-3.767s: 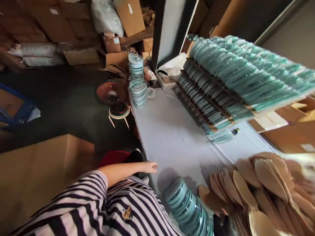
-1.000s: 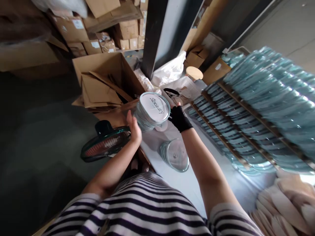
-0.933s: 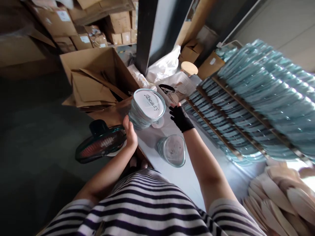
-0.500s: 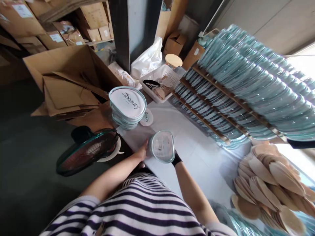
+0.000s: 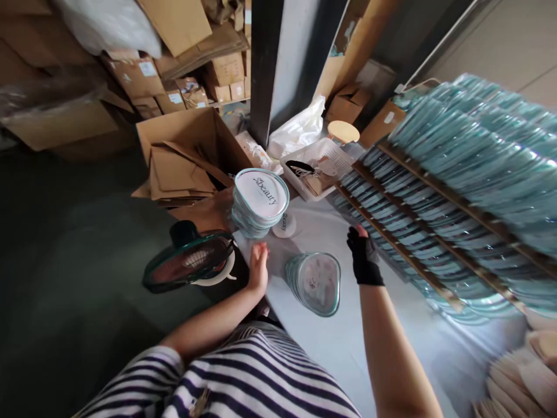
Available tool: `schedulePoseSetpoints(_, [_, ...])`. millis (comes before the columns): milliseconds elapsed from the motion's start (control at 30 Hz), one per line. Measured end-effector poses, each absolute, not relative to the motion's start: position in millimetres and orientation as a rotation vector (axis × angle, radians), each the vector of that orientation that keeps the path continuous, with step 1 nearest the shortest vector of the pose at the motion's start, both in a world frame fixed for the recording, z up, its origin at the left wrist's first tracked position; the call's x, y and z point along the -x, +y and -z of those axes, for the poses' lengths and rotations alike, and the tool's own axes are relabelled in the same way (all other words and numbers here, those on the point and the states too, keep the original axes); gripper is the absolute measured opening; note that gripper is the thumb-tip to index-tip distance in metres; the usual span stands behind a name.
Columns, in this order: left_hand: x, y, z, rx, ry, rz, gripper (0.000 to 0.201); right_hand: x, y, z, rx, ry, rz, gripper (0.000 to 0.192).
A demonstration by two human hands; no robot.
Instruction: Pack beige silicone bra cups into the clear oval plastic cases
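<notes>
A: Hands? We see the left hand (image 5: 258, 268) bare, fingers loosely spread, holding nothing; right hand (image 5: 364, 257) gloved, fingers apart, empty, raised either side of the glass stack (image 5: 315, 283) on the desk (image 5: 348, 342)

B: Versus half a second back? We had both hands clasped on that stack; now they're off. Labelled stack (image 5: 260, 202) sits behind, fan (image 5: 188, 262) left, racks (image 5: 435, 191) right
</notes>
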State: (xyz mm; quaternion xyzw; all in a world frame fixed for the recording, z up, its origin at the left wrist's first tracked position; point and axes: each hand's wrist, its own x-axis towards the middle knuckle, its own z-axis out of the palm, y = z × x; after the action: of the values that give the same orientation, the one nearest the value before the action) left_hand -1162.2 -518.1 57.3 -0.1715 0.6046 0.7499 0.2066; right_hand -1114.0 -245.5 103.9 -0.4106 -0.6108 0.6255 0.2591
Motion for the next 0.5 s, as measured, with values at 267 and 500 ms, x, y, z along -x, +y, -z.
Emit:
schedulePoseSetpoints(267, [1244.7,-541.5,-144.8,-0.113,2.065,-2.357,0.080,1249.7,-351.4,-157.5,0.757,-2.024,-2.392,0.060])
schedulePoseSetpoints(500, [1260.3,-520.2,-141.5,-0.130,1.986,-2.374,0.084,1252.4,-366.9,-150.1,0.594,-2.112,-2.329,0.069])
